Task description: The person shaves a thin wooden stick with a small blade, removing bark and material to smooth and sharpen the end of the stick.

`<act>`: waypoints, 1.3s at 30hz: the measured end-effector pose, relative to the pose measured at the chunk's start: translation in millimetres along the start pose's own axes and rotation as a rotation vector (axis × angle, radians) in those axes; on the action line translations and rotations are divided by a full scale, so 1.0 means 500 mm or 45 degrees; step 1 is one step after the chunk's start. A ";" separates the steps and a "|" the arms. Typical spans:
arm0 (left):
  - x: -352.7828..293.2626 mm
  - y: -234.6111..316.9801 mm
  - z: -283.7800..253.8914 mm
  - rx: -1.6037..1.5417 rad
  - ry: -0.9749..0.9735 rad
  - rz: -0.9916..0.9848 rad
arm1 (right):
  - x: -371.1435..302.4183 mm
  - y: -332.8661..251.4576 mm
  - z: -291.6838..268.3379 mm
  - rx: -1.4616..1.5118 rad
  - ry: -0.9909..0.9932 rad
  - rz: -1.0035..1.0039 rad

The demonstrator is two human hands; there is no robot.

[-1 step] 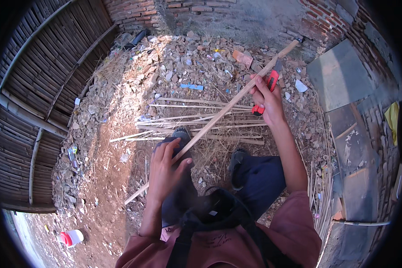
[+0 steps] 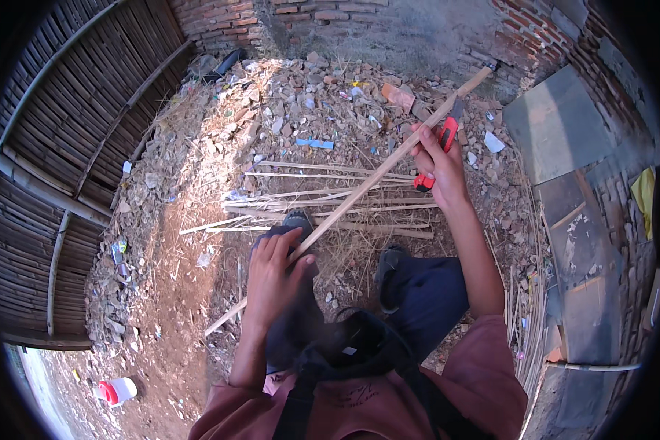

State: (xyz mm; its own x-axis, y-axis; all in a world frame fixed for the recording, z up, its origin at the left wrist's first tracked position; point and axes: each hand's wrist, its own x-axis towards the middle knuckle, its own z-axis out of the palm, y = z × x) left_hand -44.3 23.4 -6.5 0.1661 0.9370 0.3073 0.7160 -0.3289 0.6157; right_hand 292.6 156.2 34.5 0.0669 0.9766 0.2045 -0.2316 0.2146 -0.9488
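A long, pale wooden strip (image 2: 359, 191), probably split bamboo, slants across in front of me from lower left to upper right. My left hand (image 2: 273, 277) rests around its lower part, thumb on one side and fingers on the other. Farther up, my right hand (image 2: 441, 165) grips the same strip together with a red utility knife (image 2: 448, 133). The knife's grey blade points up and away, close beside the strip. Its red rear end shows below my fingers. Several similar strips (image 2: 323, 198) lie in a loose pile on the ground beyond my feet.
Rubble (image 2: 293, 103) and litter cover the ground up to a brick wall (image 2: 389, 29). A slatted bamboo wall (image 2: 51, 169) stands at left. Grey boards (image 2: 565, 121) lean at right. A white container with a red lid (image 2: 117, 391) lies lower left.
My left hand has shifted slightly to the right along the strip, and its fingers sit a bit closer together. The right hand, knife and strip look nearly unmoved.
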 end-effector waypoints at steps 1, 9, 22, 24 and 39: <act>0.006 -0.007 0.009 0.005 -0.120 -0.005 | -0.002 -0.004 0.001 -0.028 0.019 0.000; 0.016 0.012 0.013 -0.498 -0.196 -0.234 | -0.028 -0.028 0.006 -0.082 -0.039 -0.006; 0.041 0.078 0.007 -0.770 -0.148 -0.377 | -0.132 0.020 0.105 -0.981 -0.417 -0.625; 0.041 0.078 0.009 -0.790 -0.145 -0.390 | -0.142 0.032 0.121 -1.014 -0.453 -0.701; 0.051 0.059 0.031 -0.740 0.054 -0.227 | -0.174 0.063 0.168 -1.116 -0.415 -0.916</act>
State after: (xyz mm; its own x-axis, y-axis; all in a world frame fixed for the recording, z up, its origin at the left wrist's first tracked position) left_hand -8.6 39.4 8.3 0.0421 0.9820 0.1844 0.2408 -0.1891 0.9520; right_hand 197.7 79.2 7.0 -0.3706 0.6208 0.6909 0.5121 0.7571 -0.4056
